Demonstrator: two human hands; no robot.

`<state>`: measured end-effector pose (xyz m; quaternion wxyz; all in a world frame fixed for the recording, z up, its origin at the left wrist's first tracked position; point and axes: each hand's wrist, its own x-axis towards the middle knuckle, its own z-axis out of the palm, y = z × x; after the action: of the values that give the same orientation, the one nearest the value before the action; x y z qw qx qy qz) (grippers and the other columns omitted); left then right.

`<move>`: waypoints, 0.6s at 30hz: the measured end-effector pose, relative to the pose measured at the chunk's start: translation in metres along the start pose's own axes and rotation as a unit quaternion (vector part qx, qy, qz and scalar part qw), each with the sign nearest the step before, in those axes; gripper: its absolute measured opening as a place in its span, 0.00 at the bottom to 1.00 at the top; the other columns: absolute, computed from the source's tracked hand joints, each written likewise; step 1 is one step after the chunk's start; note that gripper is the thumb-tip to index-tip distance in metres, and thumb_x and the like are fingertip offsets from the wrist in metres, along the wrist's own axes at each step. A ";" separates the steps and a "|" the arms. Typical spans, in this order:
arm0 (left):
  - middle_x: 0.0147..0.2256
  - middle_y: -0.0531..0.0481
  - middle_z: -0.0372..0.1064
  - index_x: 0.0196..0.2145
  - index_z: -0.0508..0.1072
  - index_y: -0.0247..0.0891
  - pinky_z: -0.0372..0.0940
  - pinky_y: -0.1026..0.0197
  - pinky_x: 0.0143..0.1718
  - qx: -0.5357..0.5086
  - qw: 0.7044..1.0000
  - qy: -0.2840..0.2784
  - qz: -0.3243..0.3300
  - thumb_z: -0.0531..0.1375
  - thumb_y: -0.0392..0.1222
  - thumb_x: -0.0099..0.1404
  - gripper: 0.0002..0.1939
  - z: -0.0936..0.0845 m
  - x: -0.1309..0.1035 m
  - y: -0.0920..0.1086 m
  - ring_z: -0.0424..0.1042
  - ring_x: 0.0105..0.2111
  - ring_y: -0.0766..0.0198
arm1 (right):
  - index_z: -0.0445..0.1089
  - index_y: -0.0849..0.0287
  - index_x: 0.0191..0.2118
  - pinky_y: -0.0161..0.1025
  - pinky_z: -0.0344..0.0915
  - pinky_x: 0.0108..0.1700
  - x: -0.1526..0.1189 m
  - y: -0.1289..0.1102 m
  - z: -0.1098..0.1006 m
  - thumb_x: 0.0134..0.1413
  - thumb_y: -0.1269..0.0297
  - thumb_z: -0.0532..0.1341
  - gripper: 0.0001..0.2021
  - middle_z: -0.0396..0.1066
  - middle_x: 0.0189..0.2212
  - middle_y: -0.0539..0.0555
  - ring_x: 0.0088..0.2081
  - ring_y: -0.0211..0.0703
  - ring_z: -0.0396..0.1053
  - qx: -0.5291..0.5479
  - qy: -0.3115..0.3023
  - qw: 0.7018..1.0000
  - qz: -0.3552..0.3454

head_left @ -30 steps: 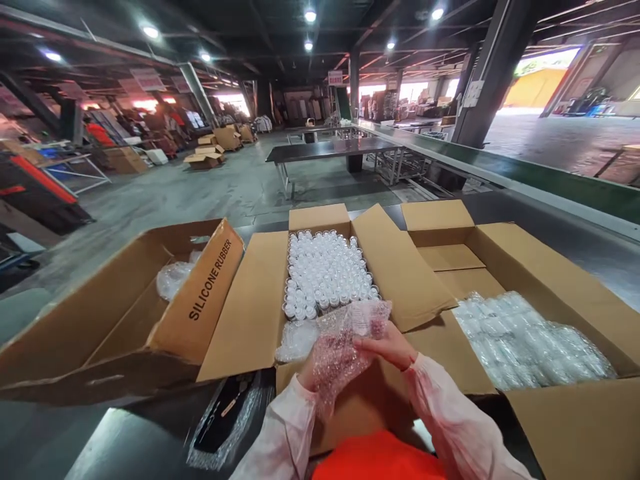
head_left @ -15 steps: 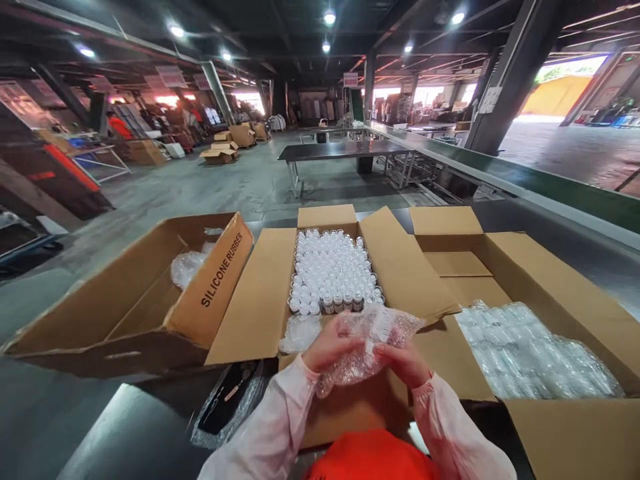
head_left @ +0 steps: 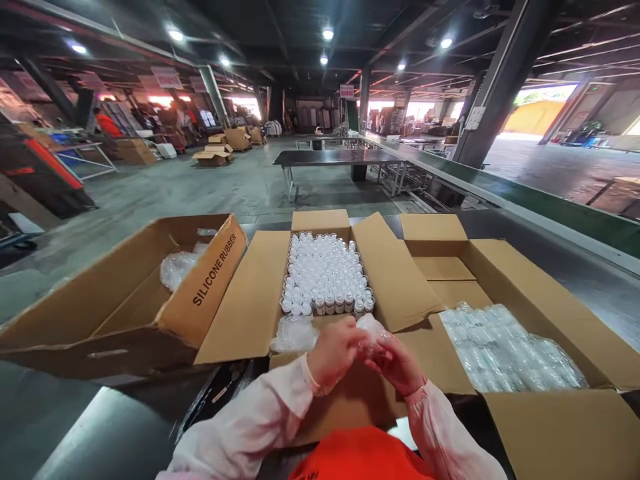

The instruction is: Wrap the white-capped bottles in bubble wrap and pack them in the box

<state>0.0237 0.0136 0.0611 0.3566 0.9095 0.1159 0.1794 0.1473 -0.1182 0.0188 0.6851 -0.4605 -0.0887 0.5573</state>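
Note:
Both hands meet in front of the middle carton, closed around a small bundle of clear bubble wrap (head_left: 371, 325). My left hand (head_left: 336, 355) grips it from the left, fingers curled over its near side. On the other side my right hand (head_left: 397, 363) pinches the wrap with thumb and fingers. What lies inside the bundle is hidden now. Just beyond, the open middle carton (head_left: 273, 267) holds rows of small clear bottles with white caps (head_left: 325, 267). A crumpled clear plastic piece (head_left: 294, 333) lies at the near left corner of that carton.
At right, an open carton (head_left: 530, 280) holds bubble-wrapped pieces (head_left: 510, 347) in rows. The carton marked SILICONE RUBBER (head_left: 213, 277) at left contains loose bubble wrap (head_left: 177, 268). Raised flaps stand between the cartons. Behind are a dark table (head_left: 335, 157) and a green conveyor (head_left: 530, 193).
The bubble wrap was spread out around a white-labelled item; now it is gathered into a compact bundle. My left hand has rolled over it, and the view has shifted slightly.

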 end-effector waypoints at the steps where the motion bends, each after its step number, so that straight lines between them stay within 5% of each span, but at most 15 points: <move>1: 0.28 0.49 0.66 0.27 0.75 0.39 0.57 0.61 0.30 0.065 0.997 -0.022 0.045 0.54 0.35 0.61 0.10 0.006 -0.004 0.005 0.64 0.28 0.63 | 0.70 0.59 0.35 0.38 0.70 0.33 -0.003 -0.003 -0.002 0.36 0.53 0.71 0.20 0.75 0.29 0.52 0.30 0.42 0.73 0.006 -0.021 0.999 0.029; 4: 0.27 0.47 0.67 0.28 0.74 0.39 0.53 0.60 0.26 0.187 0.965 -0.072 0.168 0.52 0.40 0.66 0.13 0.025 -0.013 0.016 0.63 0.27 0.62 | 0.68 0.59 0.36 0.36 0.69 0.29 -0.007 -0.004 -0.007 0.36 0.48 0.70 0.24 0.74 0.28 0.51 0.27 0.40 0.72 -0.015 -0.053 0.997 0.061; 7: 0.30 0.43 0.70 0.33 0.74 0.37 0.55 0.58 0.28 0.239 0.938 -0.110 0.227 0.47 0.37 0.68 0.16 0.045 -0.023 0.020 0.66 0.30 0.59 | 0.64 0.58 0.31 0.30 0.61 0.25 -0.003 0.003 -0.011 0.29 0.58 0.74 0.22 0.69 0.21 0.44 0.22 0.33 0.66 -0.029 0.012 0.999 -0.033; 10: 0.35 0.40 0.72 0.46 0.71 0.36 0.60 0.55 0.34 0.268 0.939 -0.135 0.165 0.47 0.35 0.68 0.16 0.059 -0.035 0.016 0.68 0.36 0.55 | 0.63 0.58 0.29 0.32 0.60 0.25 0.004 0.004 -0.018 0.28 0.56 0.74 0.23 0.67 0.21 0.43 0.22 0.34 0.64 -0.015 0.076 0.993 -0.089; 13: 0.34 0.43 0.74 0.44 0.73 0.38 0.63 0.56 0.35 0.220 0.958 -0.163 0.080 0.52 0.37 0.66 0.13 0.054 -0.048 0.007 0.71 0.35 0.55 | 0.64 0.58 0.33 0.35 0.62 0.29 0.007 -0.006 -0.030 0.32 0.50 0.72 0.25 0.69 0.27 0.47 0.26 0.37 0.66 0.002 0.083 0.989 -0.126; 15: 0.33 0.45 0.75 0.37 0.76 0.39 0.64 0.58 0.35 0.140 0.983 -0.107 0.052 0.53 0.38 0.65 0.12 0.039 -0.052 0.005 0.72 0.34 0.57 | 0.63 0.57 0.34 0.35 0.61 0.28 0.005 -0.015 -0.038 0.32 0.50 0.72 0.25 0.69 0.27 0.46 0.26 0.37 0.65 0.002 0.099 0.984 -0.149; 18: 0.40 0.45 0.74 0.40 0.76 0.42 0.64 0.56 0.46 0.043 0.988 0.146 0.009 0.57 0.42 0.63 0.10 0.011 -0.043 0.008 0.71 0.42 0.56 | 0.62 0.55 0.34 0.33 0.58 0.26 0.002 -0.024 -0.045 0.30 0.54 0.74 0.26 0.68 0.25 0.44 0.24 0.35 0.63 -0.014 0.113 0.982 -0.151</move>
<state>-0.0099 -0.0134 0.0484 0.2943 0.8892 0.1658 0.3085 0.1927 -0.1391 0.0104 0.7602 -0.5119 -0.0870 0.3906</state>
